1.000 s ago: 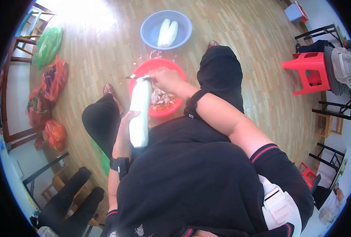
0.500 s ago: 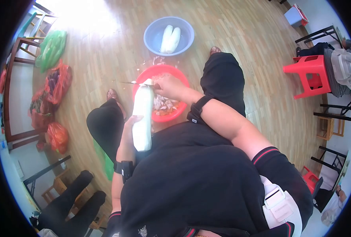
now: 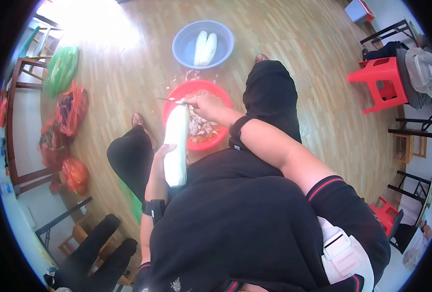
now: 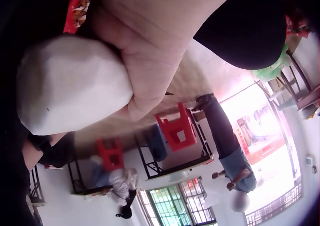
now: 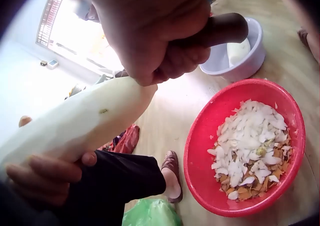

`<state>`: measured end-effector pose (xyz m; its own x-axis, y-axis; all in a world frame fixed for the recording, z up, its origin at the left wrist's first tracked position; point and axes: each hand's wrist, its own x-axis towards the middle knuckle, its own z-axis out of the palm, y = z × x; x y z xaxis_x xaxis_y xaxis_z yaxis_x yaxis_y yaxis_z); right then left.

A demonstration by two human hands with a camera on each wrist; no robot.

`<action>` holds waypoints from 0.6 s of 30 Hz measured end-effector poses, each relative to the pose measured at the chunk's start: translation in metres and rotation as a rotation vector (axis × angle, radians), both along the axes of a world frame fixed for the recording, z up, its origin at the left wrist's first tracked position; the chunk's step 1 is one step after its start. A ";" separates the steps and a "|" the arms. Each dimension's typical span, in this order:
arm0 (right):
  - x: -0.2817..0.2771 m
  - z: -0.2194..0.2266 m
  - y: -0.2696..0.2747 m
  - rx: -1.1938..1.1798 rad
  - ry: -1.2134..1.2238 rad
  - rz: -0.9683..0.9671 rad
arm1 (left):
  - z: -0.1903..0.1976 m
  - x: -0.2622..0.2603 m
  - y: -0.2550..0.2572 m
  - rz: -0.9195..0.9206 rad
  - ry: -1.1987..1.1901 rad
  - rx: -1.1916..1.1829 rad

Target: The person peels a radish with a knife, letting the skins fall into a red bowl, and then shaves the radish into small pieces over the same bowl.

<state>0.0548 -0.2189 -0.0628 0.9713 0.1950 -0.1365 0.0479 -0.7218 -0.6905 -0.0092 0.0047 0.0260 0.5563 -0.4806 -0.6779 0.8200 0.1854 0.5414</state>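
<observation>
The left hand point(image 3: 164, 155) grips a long, white peeled vegetable point(image 3: 176, 151) around its lower part, holding it lengthwise. At its top end the right hand point(image 3: 207, 106) grips a knife; the dark handle point(image 5: 227, 29) sticks out of the curled fingers in the right wrist view, and the thin blade point(image 3: 167, 99) lies across the vegetable's tip in the head view. Below the hands a red basin point(image 5: 197, 181) holds white and orange peelings point(image 5: 250, 141). In the left wrist view the vegetable's blunt end point(image 4: 75, 85) rests against the left hand point(image 4: 150, 50).
Beyond the red basin stands a blue basin point(image 3: 177, 56) with two white vegetables point(image 3: 205, 48). Peel scraps lie on the floor between the basins. Green point(image 3: 61, 70) and red bags point(image 3: 73, 109) are at the left, a red stool point(image 3: 381, 82) at the right. Another person's legs point(image 3: 91, 248) show lower left.
Across the frames the knife shifts slightly at the vegetable's top end, and the white piece seen there half a second ago no longer stands up. Both hands keep their hold.
</observation>
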 end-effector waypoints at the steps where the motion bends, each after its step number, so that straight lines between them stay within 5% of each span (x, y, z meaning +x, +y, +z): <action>1: 0.002 -0.006 -0.001 0.004 0.069 -0.053 | 0.000 0.000 0.001 -0.006 -0.001 0.004; 5: 0.002 -0.013 -0.010 0.067 0.179 -0.148 | 0.004 0.000 0.003 -0.002 -0.039 -0.018; 10: 0.008 -0.002 -0.002 0.280 0.033 -0.047 | 0.001 0.000 0.003 0.008 -0.063 -0.022; 18: -0.003 0.031 0.009 0.135 -0.117 0.005 | 0.006 0.001 0.000 0.048 -0.091 -0.106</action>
